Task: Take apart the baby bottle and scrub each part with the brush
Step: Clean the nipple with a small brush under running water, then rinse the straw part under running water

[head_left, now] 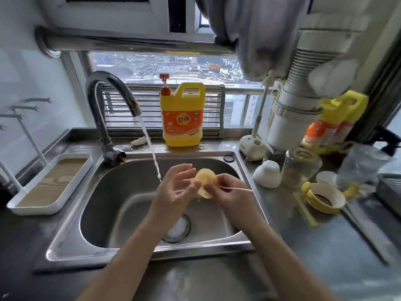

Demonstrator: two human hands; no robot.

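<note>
Both hands are over the sink [104, 192], above the drain [176, 230]. The teat [205, 181], pale yellow and translucent, sits between the two grips, clear of the basin floor. Left grip [178, 187]: wide, fingers spread and nearly straight, palm turned toward the teat, touching its left edge. Right grip [230, 193]: narrow, fingers curled, pinching a thin brush rod [238, 188] right where it meets the teat, fingertips against the teat's rim. The rod runs out to the right over the hand; its working end is hidden, so I can't tell if it's inside the teat. The faucet [112, 88] is on, and the water stream [152, 148] comes down at the left grip's outer edge, just beside the teat, not on it. The other bottle parts are on the table [325, 246] right of the sink: the clear bottle body [300, 168] standing, a white domed cap [267, 173] just left of it, and the yellow collar ring [321, 198] lying in front, near the body. A yellow detergent jug [182, 114] stands on the ledge behind the sink, right of the faucet. A white tray [50, 185] is on the left side, well apart from the hands. Far right is blurred; there's a second yellow jug [338, 122] there, no detail readable.
</note>
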